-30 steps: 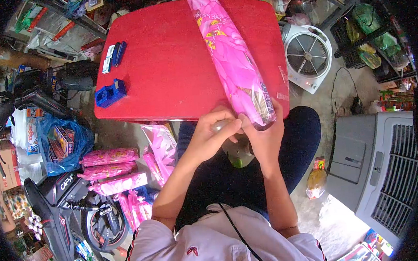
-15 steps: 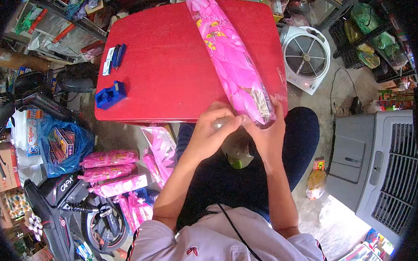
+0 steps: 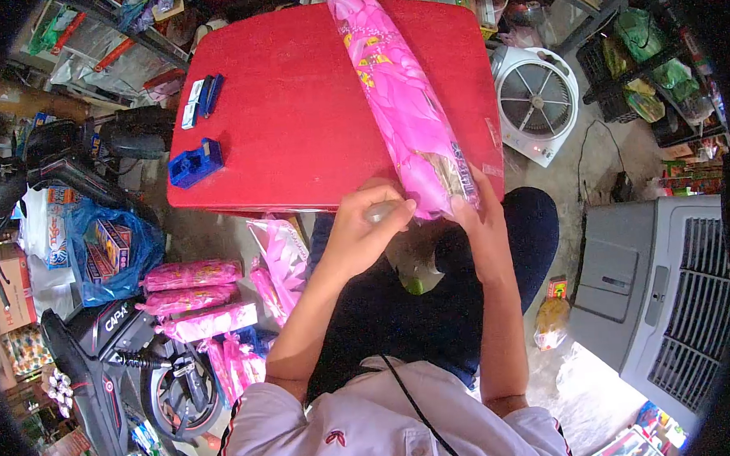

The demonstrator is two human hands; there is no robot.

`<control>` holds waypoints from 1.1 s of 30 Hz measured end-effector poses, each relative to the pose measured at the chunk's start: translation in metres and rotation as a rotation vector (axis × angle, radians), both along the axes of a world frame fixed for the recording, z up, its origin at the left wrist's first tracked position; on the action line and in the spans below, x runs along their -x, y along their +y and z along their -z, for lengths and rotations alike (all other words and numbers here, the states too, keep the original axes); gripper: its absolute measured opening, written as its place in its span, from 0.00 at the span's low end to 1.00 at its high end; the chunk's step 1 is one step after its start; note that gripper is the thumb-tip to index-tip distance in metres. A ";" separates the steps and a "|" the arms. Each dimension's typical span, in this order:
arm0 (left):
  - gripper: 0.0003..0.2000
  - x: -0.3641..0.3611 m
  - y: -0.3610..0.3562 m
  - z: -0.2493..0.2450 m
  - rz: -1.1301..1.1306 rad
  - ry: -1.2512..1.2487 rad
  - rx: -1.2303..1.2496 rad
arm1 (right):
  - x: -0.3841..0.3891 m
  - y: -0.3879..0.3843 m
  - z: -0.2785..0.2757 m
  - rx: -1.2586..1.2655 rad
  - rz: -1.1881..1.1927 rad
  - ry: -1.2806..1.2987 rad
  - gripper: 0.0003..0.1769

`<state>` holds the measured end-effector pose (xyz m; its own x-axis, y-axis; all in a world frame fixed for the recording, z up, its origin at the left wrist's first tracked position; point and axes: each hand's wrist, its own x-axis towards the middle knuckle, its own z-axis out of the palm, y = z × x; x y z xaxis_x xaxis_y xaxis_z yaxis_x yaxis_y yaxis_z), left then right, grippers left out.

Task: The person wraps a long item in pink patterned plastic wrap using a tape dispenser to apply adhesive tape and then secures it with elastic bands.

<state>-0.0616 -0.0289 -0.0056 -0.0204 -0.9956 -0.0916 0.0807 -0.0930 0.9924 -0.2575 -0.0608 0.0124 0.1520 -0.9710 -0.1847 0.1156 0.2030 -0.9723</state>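
A long pink plastic-wrapped package (image 3: 399, 94) with yellow print lies slanted across the right part of the red table (image 3: 284, 108). Its near end, where the clear wrap shows brownish contents, reaches the table's front edge. My left hand (image 3: 371, 228) is closed in a pinch at the left corner of that end. On the opposite corner, my right hand (image 3: 479, 226) grips the package, thumb on top and fingers along its right side. Part of the fingers of both hands is hidden.
On the table's left stand a blue tape dispenser (image 3: 195, 162) and a dark blue stapler (image 3: 213, 95) beside a small white box (image 3: 192, 105). Several pink packages (image 3: 192, 274) lie on the floor at left, near a motorbike (image 3: 101, 382). A box fan (image 3: 537, 102) stands right.
My right hand has shifted slightly, its thumb now resting on the package's near end. My left hand has moved a little left, apart from the right thumb.
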 end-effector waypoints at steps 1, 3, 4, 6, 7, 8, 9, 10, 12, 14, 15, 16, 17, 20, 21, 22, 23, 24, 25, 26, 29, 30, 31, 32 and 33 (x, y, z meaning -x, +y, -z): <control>0.11 0.000 0.000 -0.002 -0.002 0.014 -0.013 | -0.002 -0.001 -0.001 0.013 0.004 0.046 0.37; 0.11 -0.001 0.002 -0.008 -0.006 0.041 -0.042 | -0.007 -0.001 -0.003 0.039 0.010 0.137 0.35; 0.11 -0.002 0.002 -0.008 0.000 0.035 -0.041 | -0.007 -0.001 -0.004 0.038 0.017 0.141 0.35; 0.10 -0.005 0.002 -0.008 0.012 0.022 -0.041 | -0.007 -0.001 -0.003 0.035 0.033 0.149 0.34; 0.10 -0.005 0.002 -0.007 0.022 0.026 -0.039 | -0.006 -0.002 -0.003 0.012 0.022 0.141 0.34; 0.10 -0.006 0.001 -0.006 0.032 0.031 -0.036 | -0.004 -0.003 -0.003 -0.011 0.011 0.133 0.34; 0.10 -0.007 0.000 -0.004 0.041 0.035 -0.034 | -0.002 -0.004 -0.002 -0.034 0.001 0.125 0.34; 0.10 -0.007 -0.001 -0.002 0.041 0.030 -0.031 | 0.000 -0.005 0.000 -0.041 -0.002 0.130 0.35; 0.11 -0.006 -0.002 0.000 0.040 0.018 -0.026 | 0.003 -0.006 0.004 -0.056 -0.007 0.139 0.35; 0.11 -0.006 -0.003 0.000 0.048 0.059 -0.031 | 0.006 -0.006 0.006 -0.074 -0.014 0.088 0.34; 0.11 -0.006 -0.004 0.000 0.051 0.080 -0.033 | 0.007 -0.005 0.008 -0.084 -0.018 0.062 0.34; 0.11 -0.007 -0.004 0.001 0.049 0.054 0.010 | 0.008 -0.005 0.013 -0.128 -0.022 -0.024 0.33; 0.11 -0.007 -0.005 0.003 0.047 0.028 0.054 | 0.010 -0.005 0.019 -0.173 -0.025 -0.109 0.32; 0.11 -0.011 -0.003 0.008 0.072 0.016 0.042 | 0.010 -0.001 0.021 -0.201 -0.009 -0.143 0.29; 0.11 -0.013 -0.001 0.009 0.084 0.021 0.013 | 0.009 0.001 0.020 -0.194 -0.001 -0.119 0.28; 0.11 -0.014 0.000 0.009 0.083 0.024 0.003 | 0.007 0.002 0.019 -0.204 -0.002 -0.128 0.28; 0.11 -0.014 0.001 0.009 0.084 0.028 -0.004 | 0.007 0.002 0.017 -0.211 -0.001 -0.136 0.29; 0.11 -0.014 0.000 0.008 0.087 0.032 -0.009 | 0.007 0.002 0.016 -0.215 0.001 -0.144 0.29; 0.11 -0.014 0.000 0.005 0.096 0.020 0.018 | 0.007 0.002 0.016 -0.220 0.004 -0.150 0.29; 0.11 -0.015 -0.001 0.002 0.104 0.007 0.046 | 0.007 0.002 0.018 -0.224 0.004 -0.157 0.29; 0.10 -0.025 -0.003 0.001 0.175 -0.006 0.067 | 0.007 0.003 0.024 -0.232 -0.003 -0.193 0.28; 0.10 -0.028 -0.004 0.002 0.208 -0.007 0.063 | 0.007 0.004 0.025 -0.235 -0.004 -0.208 0.28; 0.10 -0.029 -0.005 0.004 0.213 -0.007 0.080 | 0.006 0.005 0.025 -0.236 0.000 -0.208 0.28; 0.10 -0.029 -0.005 0.006 0.217 -0.008 0.099 | 0.004 0.005 0.025 -0.235 0.002 -0.209 0.28; 0.10 -0.029 -0.006 0.005 0.221 -0.010 0.118 | 0.003 0.005 0.025 -0.234 0.005 -0.210 0.27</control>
